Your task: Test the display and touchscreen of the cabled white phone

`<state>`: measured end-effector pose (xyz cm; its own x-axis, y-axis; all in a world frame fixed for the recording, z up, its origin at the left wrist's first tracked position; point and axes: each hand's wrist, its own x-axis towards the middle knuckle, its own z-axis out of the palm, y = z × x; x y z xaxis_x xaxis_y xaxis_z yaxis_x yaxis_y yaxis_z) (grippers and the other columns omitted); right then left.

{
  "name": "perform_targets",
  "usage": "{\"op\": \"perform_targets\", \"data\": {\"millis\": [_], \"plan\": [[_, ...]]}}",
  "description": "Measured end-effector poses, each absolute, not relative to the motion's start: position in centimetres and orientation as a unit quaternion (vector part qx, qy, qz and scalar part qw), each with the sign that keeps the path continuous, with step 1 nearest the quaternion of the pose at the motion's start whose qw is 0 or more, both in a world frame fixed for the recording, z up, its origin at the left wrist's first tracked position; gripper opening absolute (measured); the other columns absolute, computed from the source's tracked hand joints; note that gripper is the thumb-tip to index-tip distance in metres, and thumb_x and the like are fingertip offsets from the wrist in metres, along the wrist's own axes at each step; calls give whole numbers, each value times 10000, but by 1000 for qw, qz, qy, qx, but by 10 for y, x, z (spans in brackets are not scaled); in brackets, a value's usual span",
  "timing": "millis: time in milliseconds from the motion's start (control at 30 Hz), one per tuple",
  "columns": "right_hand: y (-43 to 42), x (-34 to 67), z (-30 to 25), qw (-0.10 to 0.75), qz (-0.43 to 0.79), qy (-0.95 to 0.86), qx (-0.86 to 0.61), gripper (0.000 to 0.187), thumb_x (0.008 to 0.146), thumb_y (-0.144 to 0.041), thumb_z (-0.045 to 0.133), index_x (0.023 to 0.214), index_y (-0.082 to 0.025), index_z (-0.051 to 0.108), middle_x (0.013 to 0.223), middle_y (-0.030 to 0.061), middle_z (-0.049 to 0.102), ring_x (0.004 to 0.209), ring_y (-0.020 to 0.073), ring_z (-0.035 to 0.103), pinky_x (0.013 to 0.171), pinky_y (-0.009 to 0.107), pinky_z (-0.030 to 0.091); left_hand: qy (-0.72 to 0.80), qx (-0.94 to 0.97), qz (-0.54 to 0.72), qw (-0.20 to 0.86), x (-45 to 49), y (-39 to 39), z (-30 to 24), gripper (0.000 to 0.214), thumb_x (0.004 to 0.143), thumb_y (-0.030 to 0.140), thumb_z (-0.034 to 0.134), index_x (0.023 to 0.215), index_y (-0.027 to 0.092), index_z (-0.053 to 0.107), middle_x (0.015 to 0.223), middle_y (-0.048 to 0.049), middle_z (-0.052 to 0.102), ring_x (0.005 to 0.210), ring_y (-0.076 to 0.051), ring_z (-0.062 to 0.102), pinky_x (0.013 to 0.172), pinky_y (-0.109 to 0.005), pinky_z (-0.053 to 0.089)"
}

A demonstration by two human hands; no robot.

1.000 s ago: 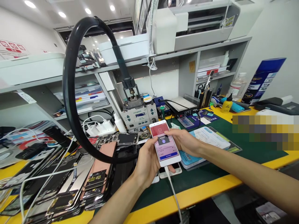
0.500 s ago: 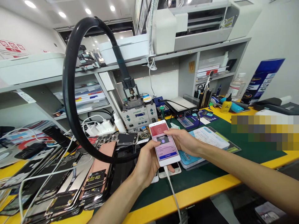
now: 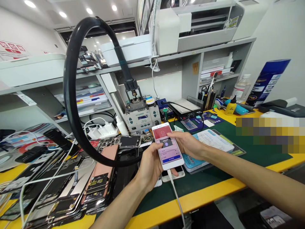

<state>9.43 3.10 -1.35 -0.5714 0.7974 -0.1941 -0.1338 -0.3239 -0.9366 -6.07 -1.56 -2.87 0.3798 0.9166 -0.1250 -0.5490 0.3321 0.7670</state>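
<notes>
A white smartphone (image 3: 172,152) is lit, with a red band at the top of its screen and a dark pop-up box in the middle. From the lower left, my left hand (image 3: 150,165) grips it, thumb at the screen's edge and fingers behind. My right hand (image 3: 189,143) holds the phone's right side, its thumb reaching over the upper screen; the other fingers are mostly hidden. A white charging cable (image 3: 176,195) runs from the phone's bottom end down past the table edge. Partly beneath the hands lies another phone (image 3: 179,173) on the green mat (image 3: 202,186).
Left of my hands lie several phones and stripped phone parts (image 3: 102,168). A thick black hose (image 3: 71,82) arches from the hot air station (image 3: 141,119). Blue and white packets (image 3: 213,141) lie to the right, with a yellow bottle (image 3: 230,107) beyond.
</notes>
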Motion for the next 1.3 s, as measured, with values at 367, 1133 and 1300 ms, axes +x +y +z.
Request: {"op": "perform_targets", "data": {"millis": [367,1133,1300], "plan": [[32,94,-15,311,741,-491,-336,330,914,-366,446,1066,-149,643,816,68,716,683,189,618,600,278,422,285,324,480,764,-61,-17,-30,406,918,291,432,1288,143,512,1004,-108,670,836,-230,658,603,-342,589],[31,93,-13,310,746,-483,-338,344,926,-351,429,1071,-136,655,825,77,730,684,190,629,626,282,440,271,309,479,776,-61,-15,-31,439,881,246,402,1294,134,501,975,-112,676,812,-237,657,601,-354,580],[30,92,-12,313,748,-479,-336,343,920,-342,437,1057,-120,661,848,85,734,708,190,643,652,285,455,276,310,482,772,-61,-15,-32,438,872,238,397,1284,136,507,979,-109,675,816,-236,657,612,-352,576]]}}
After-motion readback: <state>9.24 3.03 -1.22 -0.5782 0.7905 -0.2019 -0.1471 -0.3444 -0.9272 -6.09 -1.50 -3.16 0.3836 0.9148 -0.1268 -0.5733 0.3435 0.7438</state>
